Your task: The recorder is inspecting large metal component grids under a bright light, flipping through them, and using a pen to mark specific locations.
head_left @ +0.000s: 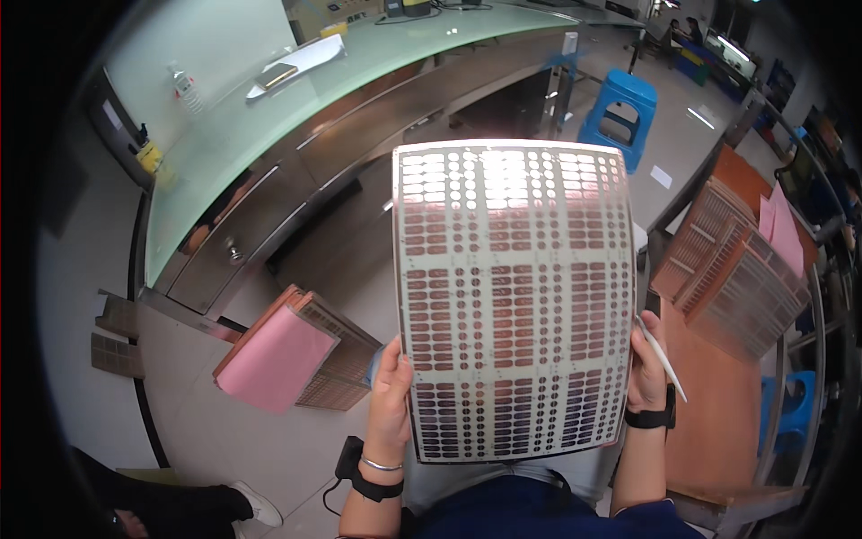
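Note:
A large printed circuit board panel (471,359), pale with rows of shiny copper-coloured pads, is held up in front of me, its upper part catching bright glare. My left hand (391,400) grips its left edge low down, thumb near the edge and the other fingers mostly behind. Around the lower right edge closes my right hand (646,377). A slim white pen-like stick (665,364) also sits in that hand, pointing down and outward. Both wrists wear black bands, and the left also has a silver bangle.
A glass-topped bench (377,67) carries a bottle (184,88) and a phone (276,75) on white sheets. Panels with pink paper (278,359) stand on the floor at left. More panels (745,287) lean on a wooden rack (705,413) at right. A blue stool (621,110) stands beyond.

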`<state>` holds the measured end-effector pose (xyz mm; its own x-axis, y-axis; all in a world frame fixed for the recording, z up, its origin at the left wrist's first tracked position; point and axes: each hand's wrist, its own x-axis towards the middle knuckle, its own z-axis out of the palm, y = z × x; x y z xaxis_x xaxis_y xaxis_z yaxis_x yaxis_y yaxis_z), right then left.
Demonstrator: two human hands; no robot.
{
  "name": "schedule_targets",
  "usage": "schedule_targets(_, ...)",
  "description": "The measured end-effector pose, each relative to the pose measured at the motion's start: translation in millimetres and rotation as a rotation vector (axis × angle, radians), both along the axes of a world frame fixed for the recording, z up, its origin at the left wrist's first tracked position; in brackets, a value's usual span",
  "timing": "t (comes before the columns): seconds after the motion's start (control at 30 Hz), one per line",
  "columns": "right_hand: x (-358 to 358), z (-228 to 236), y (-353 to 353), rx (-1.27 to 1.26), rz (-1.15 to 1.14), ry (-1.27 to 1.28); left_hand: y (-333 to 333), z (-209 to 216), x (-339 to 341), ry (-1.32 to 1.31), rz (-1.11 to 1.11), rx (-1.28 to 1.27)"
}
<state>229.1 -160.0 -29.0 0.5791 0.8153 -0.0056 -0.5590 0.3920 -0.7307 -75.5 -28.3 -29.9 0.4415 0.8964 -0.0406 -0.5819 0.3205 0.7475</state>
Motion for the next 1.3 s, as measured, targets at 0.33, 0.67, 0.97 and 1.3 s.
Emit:
schedule_targets(0.33, -2.8, 5.6, -0.6, 0.047, 0.031, -0.024, -1.4, 9.6, 2.3, 0.012, 0.048, -0.038)
schedule_targets(0.67, -6.2, 10.0, -10.2, 0.004, 0.301, -0.065, 13.3, 24.0, 23.7, -0.002, 0.017, 0.079)
schedule_targets(0.97, 63.3, 57.7, -45.7, 0.123, -0.679, -0.268, 48.6, 35.6, 27.9, 0.164, -0.003, 0.160)
schedule_targets(1.3, 156.4, 24.7, -158.3, -0.086, -1.523, -0.321, 44.2, 30.0, 29.2, 0.273, 0.001, 0.052)
